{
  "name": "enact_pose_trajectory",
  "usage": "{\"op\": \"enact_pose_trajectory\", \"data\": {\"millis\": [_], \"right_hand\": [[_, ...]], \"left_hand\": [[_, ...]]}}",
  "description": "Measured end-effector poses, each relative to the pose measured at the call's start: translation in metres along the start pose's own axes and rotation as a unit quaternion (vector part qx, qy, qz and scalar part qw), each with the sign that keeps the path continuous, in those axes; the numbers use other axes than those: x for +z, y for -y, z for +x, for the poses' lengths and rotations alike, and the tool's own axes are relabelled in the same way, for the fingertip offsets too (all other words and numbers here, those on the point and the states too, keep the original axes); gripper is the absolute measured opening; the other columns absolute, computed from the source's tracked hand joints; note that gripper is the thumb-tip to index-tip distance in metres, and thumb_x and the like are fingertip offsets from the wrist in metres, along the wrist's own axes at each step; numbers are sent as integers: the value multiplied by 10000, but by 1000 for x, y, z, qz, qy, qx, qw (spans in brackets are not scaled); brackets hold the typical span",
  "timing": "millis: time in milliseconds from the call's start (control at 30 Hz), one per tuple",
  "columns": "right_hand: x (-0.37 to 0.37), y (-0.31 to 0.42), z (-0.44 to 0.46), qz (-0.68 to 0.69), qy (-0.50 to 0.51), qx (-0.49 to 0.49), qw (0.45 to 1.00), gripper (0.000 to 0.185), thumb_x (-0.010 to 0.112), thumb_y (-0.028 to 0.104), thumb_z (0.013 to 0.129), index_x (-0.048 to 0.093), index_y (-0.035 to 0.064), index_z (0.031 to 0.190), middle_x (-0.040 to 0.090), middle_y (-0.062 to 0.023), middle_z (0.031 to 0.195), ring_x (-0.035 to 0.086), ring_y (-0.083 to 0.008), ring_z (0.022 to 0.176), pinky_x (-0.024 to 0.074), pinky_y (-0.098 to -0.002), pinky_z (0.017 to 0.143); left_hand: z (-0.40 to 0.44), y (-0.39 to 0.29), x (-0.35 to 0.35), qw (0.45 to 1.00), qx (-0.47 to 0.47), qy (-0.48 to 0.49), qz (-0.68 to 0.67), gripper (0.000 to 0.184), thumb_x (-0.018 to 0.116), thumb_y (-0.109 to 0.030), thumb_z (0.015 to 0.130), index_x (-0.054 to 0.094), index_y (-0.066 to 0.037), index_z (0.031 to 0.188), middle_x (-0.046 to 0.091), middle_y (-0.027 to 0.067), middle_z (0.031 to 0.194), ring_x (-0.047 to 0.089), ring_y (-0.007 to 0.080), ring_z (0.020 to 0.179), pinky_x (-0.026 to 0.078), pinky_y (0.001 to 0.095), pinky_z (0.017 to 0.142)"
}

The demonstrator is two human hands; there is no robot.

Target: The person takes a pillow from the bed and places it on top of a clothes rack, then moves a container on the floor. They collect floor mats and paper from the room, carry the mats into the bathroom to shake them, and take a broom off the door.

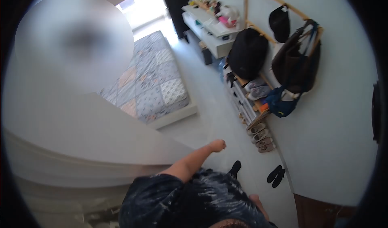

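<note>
My left hand [218,145] hangs in front of my body at the end of a bent bare arm, its fingers curled closed with nothing visible in them. It is above the pale floor, touching nothing. Low on the right side of my dark patterned shirt [210,195], part of my right arm and hand [254,198] shows; its fingers cannot be made out. A dark-covered foot [235,169] is on the floor just below and right of my left hand.
A bed [155,78] with a patchwork cover lies ahead left, beyond a white wall [81,131]. Along the right stand a white dresser [214,29], a shoe rack [242,100] and hanging bags [297,66]. Several shoes [262,137] and black slippers [276,176] are on the floor.
</note>
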State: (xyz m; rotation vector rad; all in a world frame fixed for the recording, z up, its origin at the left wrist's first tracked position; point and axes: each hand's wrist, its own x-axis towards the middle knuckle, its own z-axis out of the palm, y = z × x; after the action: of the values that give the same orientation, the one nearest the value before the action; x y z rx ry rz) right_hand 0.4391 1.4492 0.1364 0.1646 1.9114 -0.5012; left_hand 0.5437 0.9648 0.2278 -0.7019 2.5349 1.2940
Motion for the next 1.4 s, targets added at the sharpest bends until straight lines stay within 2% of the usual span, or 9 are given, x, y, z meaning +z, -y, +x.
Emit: {"op": "enact_pose_trajectory", "data": {"millis": [367, 533, 567, 767, 1033, 1200, 1333, 1367, 1400], "right_hand": [[-131, 272, 165, -136, 12, -256, 957, 190, 483, 150, 851, 605, 27, 929, 593, -86, 726, 590, -200, 522, 448, -339, 435], [-133, 376, 168, -335, -108, -297, 888, 264, 534, 191, 828, 663, 15, 976, 661, -223, 991, 644, -350, 936, 489, -464, 806], [-129, 404, 135, -273, -99, -299, 909, 245, 523, 162, 808, 669, 16, 941, 669, -217, 944, 655, -341, 890, 497, -460, 761], [-95, 446, 48, -156, 10, -322, 934, 279, 498, 232, 847, 620, 64, 1032, 666, -174, 897, 637, -295, 838, 487, -429, 733], [-107, 234, 95, -72, -170, -237, 954, 304, 523, 233, 789, 671, 28, 958, 664, -197, 975, 627, -357, 909, 493, -456, 778], [-87, 39, 71, 168, -390, 85, 901, 277, 520, 205, 764, 687, -15, 786, 668, -226, 879, 647, -381, 838, 518, -460, 773], [-41, -71, 30, 242, -312, 173, 902, 335, 524, 184, 772, 682, -41, 964, 648, -244, 1048, 633, -370, 993, 497, -429, 889], [-28, -85, 12, 260, -337, 185, 886, 316, 528, 164, 767, 686, -40, 950, 650, -250, 1031, 636, -375, 976, 505, -431, 867], [-16, -104, 5, 267, -307, 180, 896, 303, 535, 163, 770, 689, -47, 925, 645, -265, 1022, 638, -389, 952, 507, -432, 848]], "left_hand": [[-118, 85, 10, 927, -368, 30, 67, 453, 528, -398, 884, 678, 29, 914, 635, 262, 1009, 612, 407, 950, 487, 486, 830], [-88, 50, 29, 905, -412, 81, -67, 429, 671, -334, 794, 668, 18, 1038, 664, 222, 1022, 654, 321, 932, 506, 414, 782], [-76, 184, 111, 926, -354, 129, 13, 403, 612, -310, 845, 657, 21, 1071, 656, 226, 1050, 646, 344, 955, 509, 419, 792], [100, 167, 44, 967, -18, 193, 165, 399, 616, -357, 835, 672, -8, 1017, 666, 206, 975, 648, 324, 898, 507, 428, 789], [284, 118, -61, 844, 365, 235, 315, 403, 624, -433, 818, 697, -54, 932, 682, 174, 855, 652, 291, 808, 504, 443, 784], [376, 62, -37, 741, 539, 228, 329, 413, 629, -481, 807, 713, -83, 878, 692, 154, 780, 655, 271, 751, 502, 452, 781], [396, -68, 25, 633, 319, 365, 604, 282, 467, -199, 883, 651, -63, 1047, 640, 216, 1003, 610, 328, 962, 455, 478, 842], [379, -95, 57, 826, 344, 221, 388, 299, 456, -228, 897, 651, -43, 1028, 643, 210, 1014, 622, 333, 930, 451, 496, 851], [376, -127, 76, 825, 316, 325, 339, 425, 498, -360, 882, 661, 12, 1005, 659, 241, 1000, 610, 372, 1000, 454, 469, 840]]}}
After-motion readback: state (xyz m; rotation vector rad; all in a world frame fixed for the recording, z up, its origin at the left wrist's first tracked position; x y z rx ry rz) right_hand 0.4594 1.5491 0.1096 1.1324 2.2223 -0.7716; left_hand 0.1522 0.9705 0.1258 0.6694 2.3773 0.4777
